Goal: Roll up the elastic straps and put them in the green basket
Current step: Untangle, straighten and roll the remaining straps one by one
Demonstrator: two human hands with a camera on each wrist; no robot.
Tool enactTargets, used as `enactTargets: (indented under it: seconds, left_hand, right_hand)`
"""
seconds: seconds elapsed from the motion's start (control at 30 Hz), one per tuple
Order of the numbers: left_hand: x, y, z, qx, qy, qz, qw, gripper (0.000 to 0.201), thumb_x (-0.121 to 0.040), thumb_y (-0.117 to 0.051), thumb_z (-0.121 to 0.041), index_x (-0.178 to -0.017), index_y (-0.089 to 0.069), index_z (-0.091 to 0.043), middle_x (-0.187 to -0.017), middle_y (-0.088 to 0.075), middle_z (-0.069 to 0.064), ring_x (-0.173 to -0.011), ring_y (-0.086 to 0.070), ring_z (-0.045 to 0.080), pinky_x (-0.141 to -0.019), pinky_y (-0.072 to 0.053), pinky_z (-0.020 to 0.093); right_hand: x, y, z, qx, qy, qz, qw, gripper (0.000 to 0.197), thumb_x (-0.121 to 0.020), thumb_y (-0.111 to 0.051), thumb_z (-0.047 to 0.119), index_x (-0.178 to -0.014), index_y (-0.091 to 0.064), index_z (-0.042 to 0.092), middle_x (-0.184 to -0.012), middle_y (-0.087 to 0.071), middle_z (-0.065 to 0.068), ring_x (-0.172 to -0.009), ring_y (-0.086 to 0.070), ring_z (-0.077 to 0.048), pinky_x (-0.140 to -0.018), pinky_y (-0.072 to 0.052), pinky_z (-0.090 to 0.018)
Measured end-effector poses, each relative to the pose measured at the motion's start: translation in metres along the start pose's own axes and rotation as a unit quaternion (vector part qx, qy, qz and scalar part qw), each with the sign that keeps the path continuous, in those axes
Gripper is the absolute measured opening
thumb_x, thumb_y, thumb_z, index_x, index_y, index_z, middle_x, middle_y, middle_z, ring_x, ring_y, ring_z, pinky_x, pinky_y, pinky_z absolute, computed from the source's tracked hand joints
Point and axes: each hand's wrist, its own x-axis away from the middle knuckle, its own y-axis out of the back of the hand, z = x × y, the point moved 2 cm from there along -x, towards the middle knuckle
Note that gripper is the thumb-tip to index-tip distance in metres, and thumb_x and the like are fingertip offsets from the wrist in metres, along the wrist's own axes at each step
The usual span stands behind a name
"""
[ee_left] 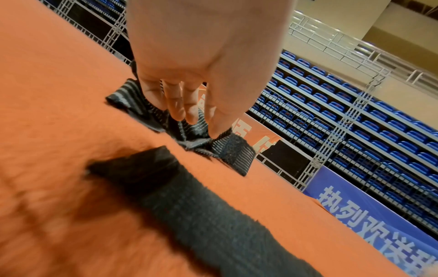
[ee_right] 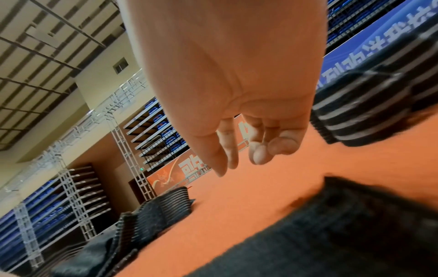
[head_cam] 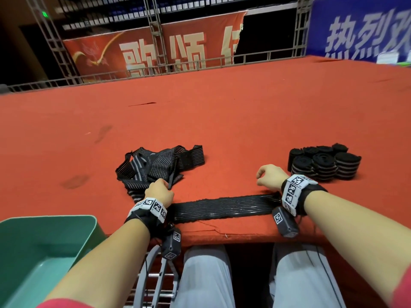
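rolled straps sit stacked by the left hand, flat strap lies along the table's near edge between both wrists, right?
Not quite: the rolled straps sit stacked by the right hand, not the left, as the head view shows. The flat strap does lie along the near edge between both wrists.

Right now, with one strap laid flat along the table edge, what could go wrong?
The flat strap lies at the table's front edge, so it may slip off. The left hand touches the tangled straps and may drag several. The green basket holds nothing, while the finished rolls sit far right.
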Motion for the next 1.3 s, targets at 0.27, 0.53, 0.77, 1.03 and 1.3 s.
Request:
enactTargets:
  seconds: [0.27, 0.53, 0.77, 1.03, 1.3]
  left_hand:
    - [-0.056, 0.007, -0.035, 0.014, -0.034, 0.017, 0.999, 0.028, -0.079, -0.073, -0.044, -0.098, -0.061, -0.028, -0.115, -0.064, 0.008, -0.11, -0.059, 0.033, -0.096, -0.049, 0.04]
    - [-0.112, 0.006, -0.047, -0.042, -0.047, 0.018, 0.998, 0.034, -0.085, -0.059, -0.02, -0.118, -0.067, -0.029, -0.133, -0.051, 0.003, -0.125, -0.046, 0.031, -0.103, -0.043, 0.047]
    - [-0.138, -0.01, -0.048, -0.06, -0.064, 0.048, 0.995, 0.044, -0.084, -0.056, -0.019, -0.125, -0.06, -0.036, -0.142, -0.044, -0.006, -0.133, -0.037, 0.027, -0.109, -0.028, 0.056]
    - [-0.141, -0.018, -0.048, -0.078, -0.055, 0.07, 0.993, 0.05, -0.085, -0.055, -0.02, -0.132, -0.045, -0.034, -0.136, -0.049, 0.002, -0.13, -0.041, 0.029, -0.107, -0.028, 0.061]
    - [-0.139, -0.014, -0.042, -0.005, -0.035, 0.073, 0.997, 0.04, -0.081, -0.056, -0.012, -0.113, -0.036, -0.026, -0.109, -0.058, 0.001, -0.11, -0.056, 0.028, -0.103, -0.03, 0.056]
  right_hand:
    - [-0.068, -0.023, 0.09, -0.048, 0.081, 0.037, 0.995, 0.031, -0.081, -0.072, 0.016, -0.111, -0.066, 0.02, -0.102, -0.062, 0.0, -0.083, -0.056, -0.019, -0.064, -0.044, -0.025]
    - [-0.138, -0.059, 0.167, -0.003, 0.182, 0.082, 0.98, 0.049, -0.084, -0.066, 0.009, -0.133, -0.058, 0.012, -0.128, -0.061, -0.009, -0.12, -0.056, -0.027, -0.097, -0.043, -0.03]
    - [-0.176, -0.088, 0.203, 0.061, 0.233, 0.106, 0.965, 0.051, -0.085, -0.057, 0.001, -0.136, -0.053, 0.006, -0.137, -0.053, -0.015, -0.126, -0.049, -0.031, -0.104, -0.038, -0.034]
    - [-0.183, -0.105, 0.19, 0.087, 0.232, 0.078, 0.966, 0.043, -0.085, -0.059, 0.011, -0.124, -0.055, 0.03, -0.116, -0.052, -0.006, -0.104, -0.057, -0.027, -0.088, -0.049, -0.04]
    - [-0.188, -0.105, 0.181, 0.123, 0.243, 0.077, 0.959, 0.013, -0.088, -0.07, 0.019, -0.1, -0.071, 0.018, -0.107, -0.047, -0.003, -0.102, -0.057, -0.029, -0.087, -0.046, -0.036]
